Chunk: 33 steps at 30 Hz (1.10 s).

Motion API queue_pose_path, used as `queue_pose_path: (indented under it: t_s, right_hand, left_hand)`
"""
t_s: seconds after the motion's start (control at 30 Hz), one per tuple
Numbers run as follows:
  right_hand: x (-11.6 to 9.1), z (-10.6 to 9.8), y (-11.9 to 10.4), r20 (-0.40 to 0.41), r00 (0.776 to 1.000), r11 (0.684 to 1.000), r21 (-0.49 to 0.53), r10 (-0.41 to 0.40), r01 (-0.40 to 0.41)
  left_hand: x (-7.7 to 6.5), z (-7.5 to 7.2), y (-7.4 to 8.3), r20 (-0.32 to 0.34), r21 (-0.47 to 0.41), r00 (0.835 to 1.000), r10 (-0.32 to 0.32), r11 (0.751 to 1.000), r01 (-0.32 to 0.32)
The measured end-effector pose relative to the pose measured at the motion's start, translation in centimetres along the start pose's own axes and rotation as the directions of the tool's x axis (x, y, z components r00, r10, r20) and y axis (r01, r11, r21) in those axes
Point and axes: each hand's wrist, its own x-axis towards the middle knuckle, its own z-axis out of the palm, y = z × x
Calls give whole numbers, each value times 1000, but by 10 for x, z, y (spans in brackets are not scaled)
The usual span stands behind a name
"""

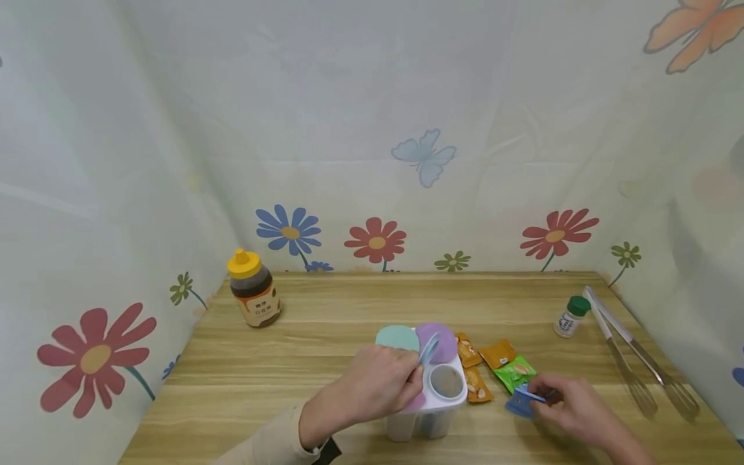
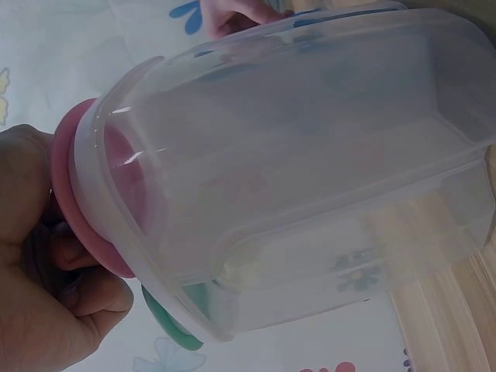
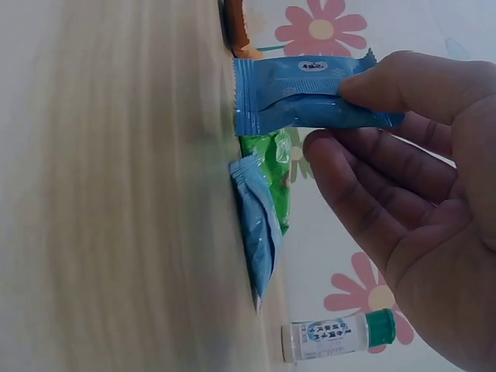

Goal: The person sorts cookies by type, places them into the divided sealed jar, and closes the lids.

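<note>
My left hand (image 1: 374, 381) pinches a light blue lid (image 1: 429, 349), held tilted above the clear multi-compartment container (image 2: 333, 139). Teal (image 1: 397, 338), purple (image 1: 439, 342) and pink (image 2: 81, 186) lids cover other compartments. The round opening (image 1: 447, 381) at the container's near right is uncovered. Thumb and fingers of my right hand (image 1: 572, 407) pinch a small blue snack packet (image 3: 302, 91) just above the table. Below it lies a second blue packet (image 3: 258, 225), beside a green packet (image 1: 515, 372).
Several orange packets (image 1: 498, 354) lie right of the container. A honey bottle (image 1: 256, 297) with a yellow cap stands at the back left. Toward the right are a green-capped shaker (image 1: 571, 318) and metal tongs (image 1: 633, 352). A flowered curtain (image 1: 360, 129) surrounds the wooden table (image 1: 325, 303).
</note>
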Motion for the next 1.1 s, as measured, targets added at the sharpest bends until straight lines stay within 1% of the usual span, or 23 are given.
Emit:
queue_pose_path:
  t_s: [0.1, 0.27, 0.43, 0.57, 0.73, 0.9, 1.1]
  right_hand:
    - [0, 0, -3, -28, 999, 999, -11, -30, 30]
    - [0, -2, -5, -37, 999, 999, -37, -4, 2]
    - [1, -2, -6, -55, 998, 999, -36, -31, 29]
    - [3, -3, -9, -61, 998, 999, -32, -35, 33]
    - [6, -5, -12, -76, 996, 999, -23, -44, 43]
    - [8, -7, -16, -75, 996, 999, -6, -49, 49]
    - [9, -7, -20, -98, 993, 998, -21, -68, 67]
  left_hand:
    - [0, 0, 0, 11, -13, 1000, -4, 1000, 4]
    - [0, 0, 0, 10, -24, 1000, -2, 1000, 2]
    - [-1, 0, 0, -18, -9, 1000, 9, 1000, -9]
    - [-1, 1, 0, -26, -1, 1000, 11, 1000, -11]
    - [-1, 1, 0, -22, -5, 1000, 11, 1000, -11]
    - [0, 1, -1, -7, -13, 1000, -1, 1000, 0]
    - [-1, 1, -1, -18, 0, 1000, -2, 1000, 2]
